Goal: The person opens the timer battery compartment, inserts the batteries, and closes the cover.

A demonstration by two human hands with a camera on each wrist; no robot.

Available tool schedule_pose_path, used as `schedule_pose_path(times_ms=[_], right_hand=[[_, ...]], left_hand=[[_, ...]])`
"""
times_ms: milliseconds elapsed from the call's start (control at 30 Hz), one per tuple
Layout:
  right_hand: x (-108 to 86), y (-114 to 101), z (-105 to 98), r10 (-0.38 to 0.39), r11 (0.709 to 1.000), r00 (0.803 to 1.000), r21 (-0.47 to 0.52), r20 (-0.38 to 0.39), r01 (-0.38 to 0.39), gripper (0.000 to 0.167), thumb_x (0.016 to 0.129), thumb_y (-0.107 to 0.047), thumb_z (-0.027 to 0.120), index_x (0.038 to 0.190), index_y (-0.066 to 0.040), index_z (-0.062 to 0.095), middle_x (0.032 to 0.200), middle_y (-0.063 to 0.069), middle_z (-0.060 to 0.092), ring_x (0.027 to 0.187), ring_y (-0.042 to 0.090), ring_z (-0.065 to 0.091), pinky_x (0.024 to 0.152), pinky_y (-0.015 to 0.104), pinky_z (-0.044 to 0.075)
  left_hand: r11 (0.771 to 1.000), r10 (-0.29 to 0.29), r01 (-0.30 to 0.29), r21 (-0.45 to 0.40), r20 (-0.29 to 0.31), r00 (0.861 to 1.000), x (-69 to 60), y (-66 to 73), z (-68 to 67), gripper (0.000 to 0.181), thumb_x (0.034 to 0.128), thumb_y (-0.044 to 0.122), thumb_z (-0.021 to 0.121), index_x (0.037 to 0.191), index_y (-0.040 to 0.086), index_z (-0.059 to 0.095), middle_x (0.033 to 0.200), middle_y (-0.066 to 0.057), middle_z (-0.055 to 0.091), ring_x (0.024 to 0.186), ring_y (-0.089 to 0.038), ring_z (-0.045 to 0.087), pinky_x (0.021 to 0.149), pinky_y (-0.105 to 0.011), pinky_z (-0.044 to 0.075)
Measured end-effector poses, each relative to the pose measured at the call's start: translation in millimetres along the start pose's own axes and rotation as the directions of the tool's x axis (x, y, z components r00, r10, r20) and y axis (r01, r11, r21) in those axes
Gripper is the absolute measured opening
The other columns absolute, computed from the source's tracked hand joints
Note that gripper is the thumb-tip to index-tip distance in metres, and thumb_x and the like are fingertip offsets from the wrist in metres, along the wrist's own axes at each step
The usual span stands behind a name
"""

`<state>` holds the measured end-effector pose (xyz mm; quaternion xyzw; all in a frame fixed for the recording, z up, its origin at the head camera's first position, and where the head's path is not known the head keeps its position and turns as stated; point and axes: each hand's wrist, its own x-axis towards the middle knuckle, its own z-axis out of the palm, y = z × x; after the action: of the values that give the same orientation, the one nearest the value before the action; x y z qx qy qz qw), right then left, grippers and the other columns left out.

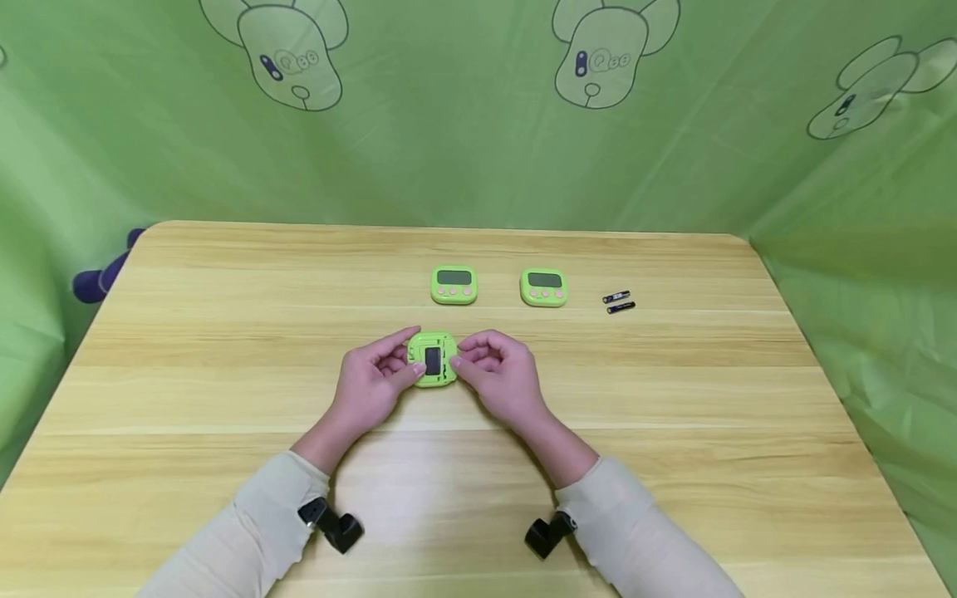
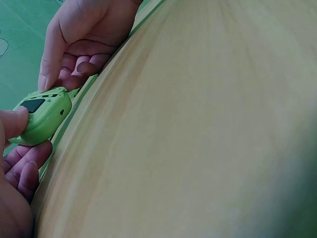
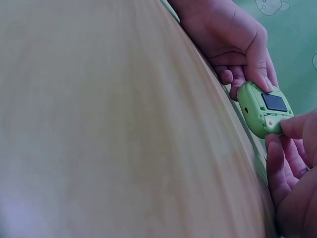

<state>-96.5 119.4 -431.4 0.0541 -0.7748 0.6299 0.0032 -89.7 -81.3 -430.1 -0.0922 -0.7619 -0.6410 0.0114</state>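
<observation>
Both hands hold a green digital timer (image 1: 443, 340) between them, its back facing up with a dark rectangular patch (image 1: 433, 360) in the middle. My left hand (image 1: 368, 386) grips its left side, thumb on the back near the patch. On the opposite side, my right hand (image 1: 512, 384) pinches the edge between thumb and fingers. Slots and recesses show in the casing in the right wrist view, where the right thumb presses near a corner of the timer (image 3: 253, 106). What lies under the right thumb is hidden.
Two more green timers (image 1: 453, 292) (image 1: 544, 296) lie screen up farther back on the wooden table (image 1: 673, 465). Two dark batteries (image 1: 616, 296) (image 1: 621, 307) lie to their right. Green cloth (image 1: 463, 149) hangs behind the table, and a purple object (image 1: 97, 278) shows past its left edge.
</observation>
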Motion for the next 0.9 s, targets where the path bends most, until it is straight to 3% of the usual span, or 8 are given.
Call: schedule_pose_path(times_ms=[167, 400, 700, 900], right_hand=[[-0.2, 1, 2, 0.005, 1.0, 1.0, -0.012, -0.014, -0.005, 0.014, 0.083, 0.001, 0.079, 0.094, 0.0, 0.07, 0.08, 0.009, 0.066, 0.064, 0.019, 0.064, 0.06, 0.026, 0.057], [-0.1, 3, 3, 0.003, 1.0, 1.0, -0.027, -0.011, -0.003, 0.014, 0.083, -0.003, 0.08, 0.093, -0.002, 0.069, 0.08, 0.007, 0.067, 0.063, 0.021, 0.066, 0.059, 0.029, 0.058], [1.1, 1, -6, 0.051, 0.992, 0.993, 0.105, 0.105, -0.063, 0.012, 0.089, 0.005, 0.072, 0.1, 0.004, 0.069, 0.088, 0.017, 0.067, 0.074, 0.033, 0.07, 0.062, 0.037, 0.061], [5.2, -2, -8, 0.121, 0.992, 0.973, 0.018, 0.194, -0.127, 0.023, 0.092, -0.001, 0.071, 0.114, 0.005, 0.068, 0.093, 0.014, 0.071, 0.078, 0.029, 0.07, 0.066, 0.035, 0.061]], left_hand=[[1.0, -0.003, 0.003, 0.016, 0.002, 1.0, -3.9, 22.4, -1.1, 0.044, 0.083, -0.014, 0.071, 0.126, -0.013, 0.061, 0.089, -0.023, 0.065, 0.073, -0.027, 0.06, 0.062, -0.02, 0.052], [1.0, -0.007, 0.007, 0.009, -0.002, 1.0, -4.0, 24.0, -1.1, 0.043, 0.0832, -0.014, 0.071, 0.125, -0.013, 0.061, 0.088, -0.023, 0.065, 0.072, -0.027, 0.059, 0.062, -0.019, 0.051], [0.998, -0.042, 0.043, -0.042, 0.007, 0.999, -3.7, 25.0, -2.9, 0.046, 0.0829, -0.015, 0.07, 0.127, -0.013, 0.059, 0.09, -0.024, 0.065, 0.073, -0.022, 0.061, 0.063, -0.017, 0.052], [0.997, -0.042, 0.042, -0.071, 0.01, 0.999, 1.0, -7.8, -3.7, 0.047, 0.0833, -0.01, 0.074, 0.129, -0.005, 0.063, 0.091, -0.019, 0.066, 0.071, -0.017, 0.061, 0.062, -0.019, 0.053]])
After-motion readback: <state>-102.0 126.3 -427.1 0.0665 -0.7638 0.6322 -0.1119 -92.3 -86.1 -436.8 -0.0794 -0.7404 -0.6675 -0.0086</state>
